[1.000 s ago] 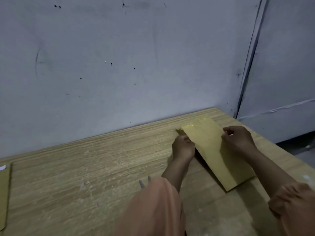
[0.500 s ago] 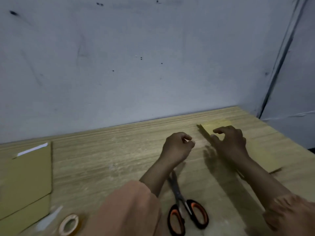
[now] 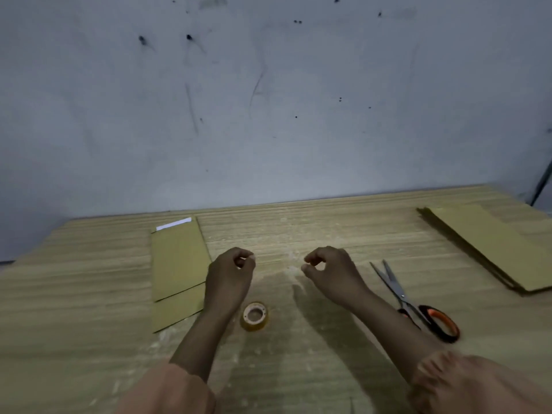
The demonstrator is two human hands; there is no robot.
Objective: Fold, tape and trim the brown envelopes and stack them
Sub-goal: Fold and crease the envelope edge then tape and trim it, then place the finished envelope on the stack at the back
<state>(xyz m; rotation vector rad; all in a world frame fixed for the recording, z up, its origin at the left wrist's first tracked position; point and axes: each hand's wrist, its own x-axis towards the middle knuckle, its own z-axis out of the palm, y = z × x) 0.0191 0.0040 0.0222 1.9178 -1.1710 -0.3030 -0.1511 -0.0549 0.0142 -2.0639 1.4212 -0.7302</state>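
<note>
Hovering over a pale, streaky wood-grain table (image 3: pixel 298 231): two bare hands, side by side and apart, both empty. Left hand (image 3: pixel 230 273) with fingers loosely curled, thumb tip near the forefinger, nothing between them. Right hand (image 3: pixel 328 270) the same, thumb and forefinger forming a small ring, gripping nothing. Two peach-coloured fabric sleeves (image 3: pixel 478 383) bunched at the bottom edge.

Counting brown envelopes on the left (image 3: pixel 177 258): two flat rectangular sheets of matte kraft paper, overlapped, top one showing a white strip along its far edge, lower one sticking out nearer the person. Lying just beside the left wrist, partly covered by it.

Counting on the far right: one stack of brown envelopes (image 3: pixel 493 249), long, flat, angled, layered edges visible along its left side; number of sheets impossible to tell. Well apart from both hands.

One roll of tape (image 3: pixel 254 316), small, round, yellowish and glossy, pale cardboard core, lying flat between the two forearms, close to the left one.

One pair of scissors (image 3: pixel 412 303), shiny metal blades slightly parted, pointing away, black handles lined with orange, resting just right of the right forearm.

Behind it all, a dull grey-blue wall (image 3: pixel 268 100), smooth but scuffed, dotted with dark specks.
</note>
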